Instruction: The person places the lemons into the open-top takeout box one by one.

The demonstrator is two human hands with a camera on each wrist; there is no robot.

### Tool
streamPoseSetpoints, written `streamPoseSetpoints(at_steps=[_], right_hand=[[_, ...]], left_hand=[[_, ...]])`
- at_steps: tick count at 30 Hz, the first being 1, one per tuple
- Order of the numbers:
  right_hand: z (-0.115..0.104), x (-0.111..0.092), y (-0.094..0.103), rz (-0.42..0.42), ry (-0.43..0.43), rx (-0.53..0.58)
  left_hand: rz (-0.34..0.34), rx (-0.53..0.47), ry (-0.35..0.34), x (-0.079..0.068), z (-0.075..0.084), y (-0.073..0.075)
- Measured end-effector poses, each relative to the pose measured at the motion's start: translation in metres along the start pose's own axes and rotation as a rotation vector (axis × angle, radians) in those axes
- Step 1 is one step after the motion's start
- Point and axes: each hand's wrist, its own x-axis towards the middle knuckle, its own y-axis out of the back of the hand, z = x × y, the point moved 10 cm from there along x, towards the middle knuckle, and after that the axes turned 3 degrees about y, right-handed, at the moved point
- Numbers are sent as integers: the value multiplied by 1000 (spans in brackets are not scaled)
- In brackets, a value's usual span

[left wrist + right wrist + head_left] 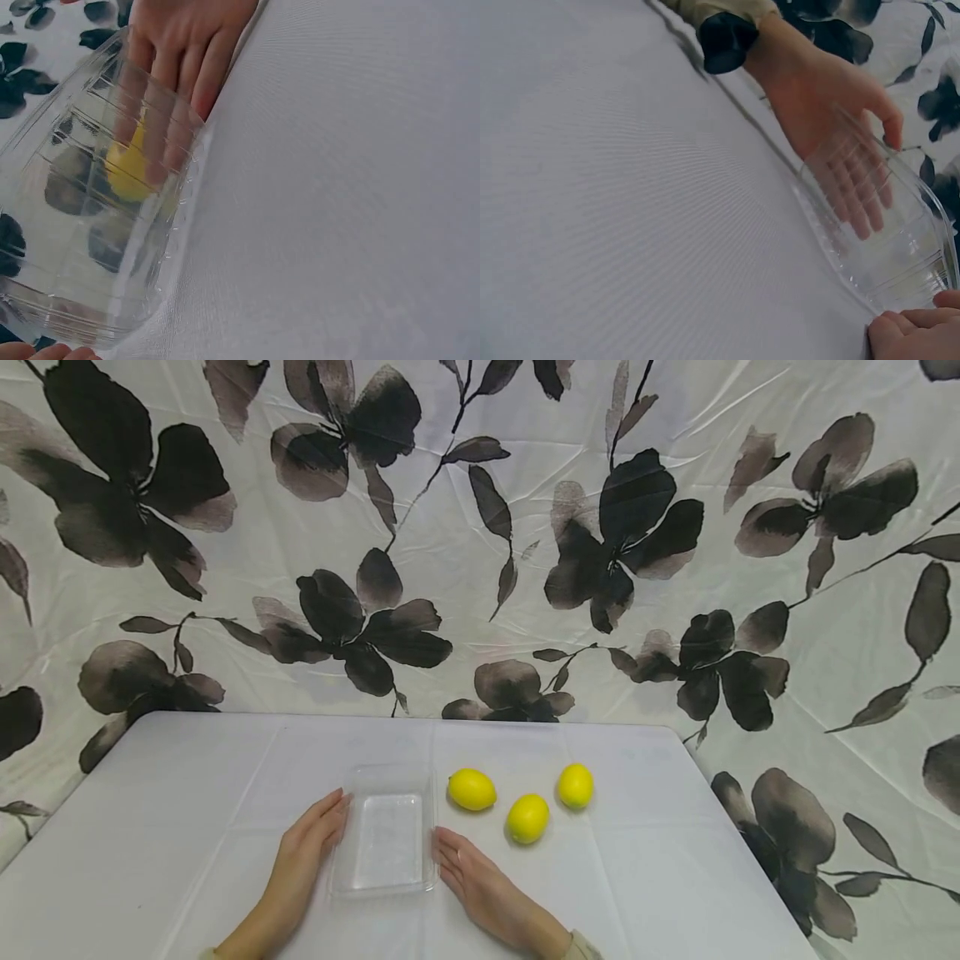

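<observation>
A clear plastic rectangular container (pixel 386 847) stands on the white-covered table between both hands. My left hand (pixel 303 852) lies along its left side, fingers extended against the wall. On the opposite side, my right hand (pixel 483 889) touches the right wall with fairly straight fingers. Three yellow lemons lie right of the container: one lemon (pixel 472 790) closest to it, a second lemon (pixel 528 819) nearer the front, and a third lemon (pixel 575 787) farthest right. In the left wrist view, yellow from a lemon (pixel 126 174) shows through the transparent container wall.
A white cloth (pixel 660 877) with faint creases covers the table. Behind it hangs a pale curtain (pixel 480 610) printed with dark flowers. The table's far edge runs just in front of that curtain. A dark band (pixel 726 43) sits at the left wrist.
</observation>
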Motion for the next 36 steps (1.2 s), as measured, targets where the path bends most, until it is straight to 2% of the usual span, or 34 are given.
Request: streamPoseSetpoints(at_steps=[5, 12, 19, 26, 31, 36], right_hand=[[0, 15, 4, 73, 9, -13], [6, 24, 10, 138, 21, -50], [6, 21, 15, 178, 73, -90], [3, 17, 19, 235, 120, -272], [-2, 16, 21, 263, 168, -346], [-4, 17, 21, 271, 191, -357]], left_hand=[[-84, -9, 23, 12, -9, -14], [-103, 15, 2, 12, -17, -21], [-134, 46, -84, 9, -12, -27], [-146, 48, -195, 5, -5, -27], [-100, 128, -260, 4, -3, -23], [-3, 239, -383, 1, 11, -17]])
